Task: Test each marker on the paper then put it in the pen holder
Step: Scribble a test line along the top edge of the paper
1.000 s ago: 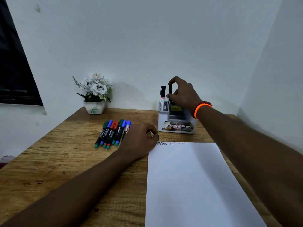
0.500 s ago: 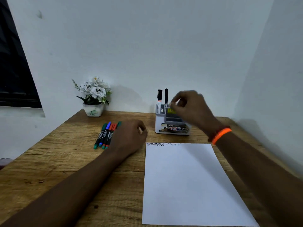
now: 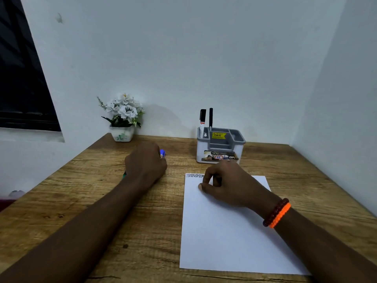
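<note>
Nearest: paper point(image 3: 234, 237) lies flat on the wooden desk point(image 3: 102, 201), mostly blank, w/ a short row of test scribbles point(image 3: 194, 175) along its top edge. Right hand point(image 3: 228, 184) rests on the paper's upper part, fingers loosely curled, thumb tip near the scribbles, nothing held as far as I can see. Orange and dark bead bracelets point(image 3: 277, 213) on that wrist.

Left of the paper, left hand point(image 3: 145, 163) sits on the desk over the loose markers. Only a blue cap point(image 3: 162, 153) pokes out past the knuckles, and a bit of green point(image 3: 124, 174) shows at the wrist side. Fingers are curled down over them, but whether they actually pinch one can't be told; the hand hides the rest, so no count of what's left either.

Further back: pen holder point(image 3: 220, 146) just beyond the paper's top edge, w/ two markers point(image 3: 206, 119) standing upright in its rear-left slot, both black-capped. Other compartments look vacant.

Progress, my read: early. Two tested and stowed, judging by the scribbles plus the holder; the bunch under the left hand is left to do. Next marker probably being picked now.

Far back: flower pot point(image 3: 122, 135) by the wall.
</note>
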Available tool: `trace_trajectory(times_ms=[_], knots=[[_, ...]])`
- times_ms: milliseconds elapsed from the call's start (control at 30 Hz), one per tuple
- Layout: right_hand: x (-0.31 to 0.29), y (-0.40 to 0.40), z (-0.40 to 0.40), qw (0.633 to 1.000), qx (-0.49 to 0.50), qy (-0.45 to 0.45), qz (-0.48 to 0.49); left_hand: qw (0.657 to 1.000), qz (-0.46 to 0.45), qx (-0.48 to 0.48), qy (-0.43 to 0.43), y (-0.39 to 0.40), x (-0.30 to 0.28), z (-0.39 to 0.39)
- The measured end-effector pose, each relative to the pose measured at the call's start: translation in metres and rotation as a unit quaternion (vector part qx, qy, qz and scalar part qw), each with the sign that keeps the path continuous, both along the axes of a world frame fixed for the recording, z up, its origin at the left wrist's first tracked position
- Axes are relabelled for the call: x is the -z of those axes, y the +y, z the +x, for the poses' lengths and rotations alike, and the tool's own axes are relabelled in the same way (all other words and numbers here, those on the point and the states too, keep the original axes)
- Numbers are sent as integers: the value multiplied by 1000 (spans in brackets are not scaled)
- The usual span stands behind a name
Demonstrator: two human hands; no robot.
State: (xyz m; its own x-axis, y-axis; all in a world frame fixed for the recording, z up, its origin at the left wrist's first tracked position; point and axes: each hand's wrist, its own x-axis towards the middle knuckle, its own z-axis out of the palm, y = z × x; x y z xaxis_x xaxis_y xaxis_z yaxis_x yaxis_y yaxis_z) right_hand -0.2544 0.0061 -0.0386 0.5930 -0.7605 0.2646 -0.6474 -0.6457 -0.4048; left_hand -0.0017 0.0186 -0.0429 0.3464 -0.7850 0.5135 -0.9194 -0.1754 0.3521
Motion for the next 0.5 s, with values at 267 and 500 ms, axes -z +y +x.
trace_trajectory(times_ms=[267, 500], knots=[[0, 2, 2, 1000, -4, -7, 18, 1000, 16, -6, -8, 1, -1, 0], [-1, 3, 2, 1000, 2, -14, 16, 998, 31, -18, -44, 5, -5, -9]])
